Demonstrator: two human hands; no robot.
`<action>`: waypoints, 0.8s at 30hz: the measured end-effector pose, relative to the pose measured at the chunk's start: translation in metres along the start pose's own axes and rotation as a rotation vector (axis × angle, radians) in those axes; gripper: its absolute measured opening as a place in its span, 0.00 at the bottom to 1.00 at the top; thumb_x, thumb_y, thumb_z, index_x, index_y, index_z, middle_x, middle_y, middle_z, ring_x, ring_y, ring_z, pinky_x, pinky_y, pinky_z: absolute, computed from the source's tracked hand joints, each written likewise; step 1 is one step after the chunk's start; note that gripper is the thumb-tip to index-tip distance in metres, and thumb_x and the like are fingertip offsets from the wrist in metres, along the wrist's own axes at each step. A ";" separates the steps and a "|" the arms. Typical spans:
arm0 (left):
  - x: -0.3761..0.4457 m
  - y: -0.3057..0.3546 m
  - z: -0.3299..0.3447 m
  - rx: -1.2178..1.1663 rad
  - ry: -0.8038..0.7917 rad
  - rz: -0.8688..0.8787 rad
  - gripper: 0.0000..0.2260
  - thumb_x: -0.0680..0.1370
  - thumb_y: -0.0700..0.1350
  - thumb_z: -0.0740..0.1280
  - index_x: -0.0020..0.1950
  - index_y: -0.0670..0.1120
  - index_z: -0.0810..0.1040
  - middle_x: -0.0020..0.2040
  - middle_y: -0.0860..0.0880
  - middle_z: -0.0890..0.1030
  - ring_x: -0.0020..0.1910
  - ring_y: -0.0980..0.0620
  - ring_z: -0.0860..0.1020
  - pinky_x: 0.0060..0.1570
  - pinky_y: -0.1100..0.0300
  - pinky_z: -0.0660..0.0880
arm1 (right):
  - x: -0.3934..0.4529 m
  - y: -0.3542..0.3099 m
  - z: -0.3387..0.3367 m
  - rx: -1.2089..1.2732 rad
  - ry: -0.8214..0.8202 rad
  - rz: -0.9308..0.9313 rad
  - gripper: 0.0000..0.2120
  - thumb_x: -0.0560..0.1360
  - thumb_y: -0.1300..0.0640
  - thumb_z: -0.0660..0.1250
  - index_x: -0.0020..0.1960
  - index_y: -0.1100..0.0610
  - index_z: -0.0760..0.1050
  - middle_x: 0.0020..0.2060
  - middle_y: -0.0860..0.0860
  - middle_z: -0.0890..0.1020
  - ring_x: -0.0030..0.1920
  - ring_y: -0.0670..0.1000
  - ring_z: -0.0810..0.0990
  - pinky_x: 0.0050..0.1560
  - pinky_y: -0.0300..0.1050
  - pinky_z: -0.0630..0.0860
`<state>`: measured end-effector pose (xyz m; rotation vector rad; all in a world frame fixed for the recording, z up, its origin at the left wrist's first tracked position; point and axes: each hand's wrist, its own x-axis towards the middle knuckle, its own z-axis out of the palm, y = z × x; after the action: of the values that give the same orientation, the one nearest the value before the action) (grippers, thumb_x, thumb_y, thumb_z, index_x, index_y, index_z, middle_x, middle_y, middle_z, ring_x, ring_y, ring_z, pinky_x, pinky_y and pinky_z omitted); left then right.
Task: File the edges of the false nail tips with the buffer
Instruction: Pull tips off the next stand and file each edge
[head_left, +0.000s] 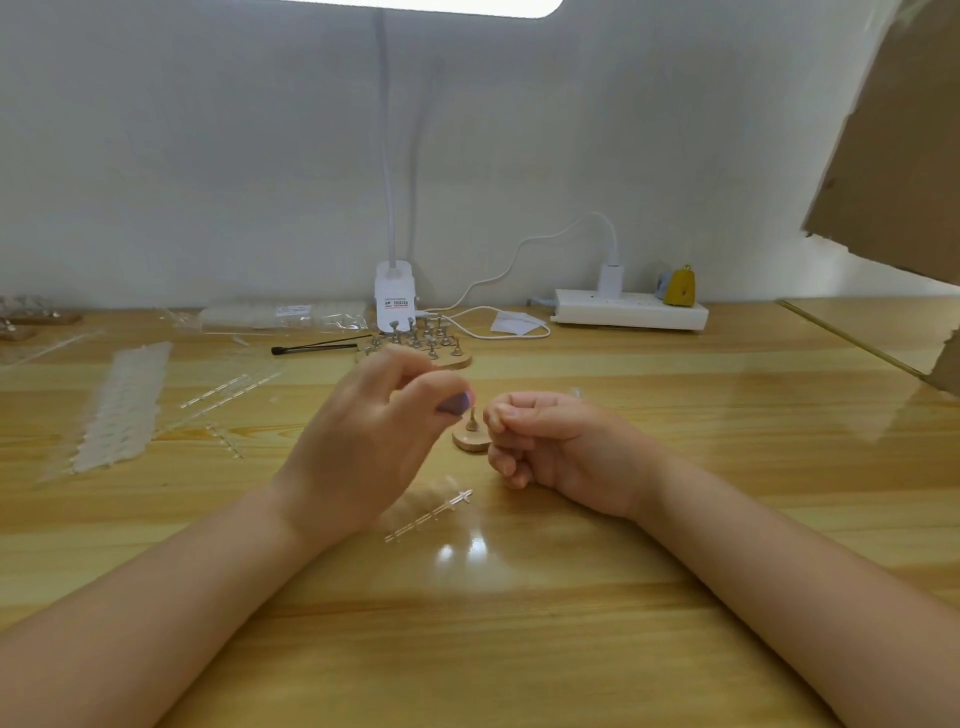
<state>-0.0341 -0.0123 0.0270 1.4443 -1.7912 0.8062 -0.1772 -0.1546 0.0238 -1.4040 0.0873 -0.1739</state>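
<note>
Fingers (415, 387) of the left hand (363, 441) are curled and pinch a small lilac buffer (454, 404), blurred, held just left of and slightly above the single wooden stand (471, 439). Fingers of the right hand (545, 447) are curled into a loose fist touching the right side of that stand; whether they hold anything cannot be told. The stand is a round, pale wooden disc with a short metal post upright at its centre; no nail tip on the post can be made out.

Surface: a glossy, yellow-grained wooden table (675, 571) with lamp glare on its varnish, set against a plain white wall (208, 156). Nearer the viewer than the stand lies a clear plastic sprue strip (428, 514). Behind the stand sits a wooden base (457, 361) crowded with small metal-topped holders; left of that base lies a thin black-tipped tool (317, 345). Far left of the stand lie translucent strips of false nail tips (122, 405) and clear packaging. Behind the base stands a white clip lamp (395, 293) with a flexible neck, its cable running to a white power strip (631, 309) well to the stand's right rear, beside a small yellow object (680, 286). Brown cardboard (893, 156) with a ragged edge hangs at the upper right.
</note>
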 end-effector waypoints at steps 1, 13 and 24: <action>0.001 0.002 0.000 -0.019 0.020 0.037 0.11 0.77 0.40 0.67 0.57 0.48 0.70 0.47 0.43 0.77 0.42 0.46 0.78 0.45 0.50 0.76 | 0.001 0.001 0.000 0.002 0.002 -0.003 0.07 0.73 0.57 0.61 0.37 0.55 0.74 0.31 0.49 0.68 0.34 0.48 0.72 0.33 0.38 0.69; 0.001 0.012 0.004 0.106 0.015 0.151 0.13 0.75 0.39 0.70 0.56 0.47 0.72 0.42 0.42 0.78 0.38 0.45 0.77 0.41 0.51 0.76 | 0.003 0.006 0.001 0.036 0.106 -0.052 0.06 0.73 0.57 0.68 0.43 0.59 0.74 0.31 0.50 0.72 0.30 0.45 0.72 0.30 0.37 0.71; 0.000 0.013 0.005 0.034 -0.014 0.051 0.06 0.78 0.42 0.65 0.55 0.46 0.74 0.42 0.44 0.78 0.39 0.46 0.77 0.42 0.53 0.74 | 0.002 0.006 0.002 0.009 0.114 -0.079 0.05 0.73 0.56 0.66 0.42 0.57 0.73 0.30 0.47 0.75 0.31 0.45 0.72 0.30 0.37 0.71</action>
<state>-0.0471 -0.0140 0.0239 1.4342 -1.8397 0.8588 -0.1748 -0.1516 0.0183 -1.3888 0.1251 -0.3191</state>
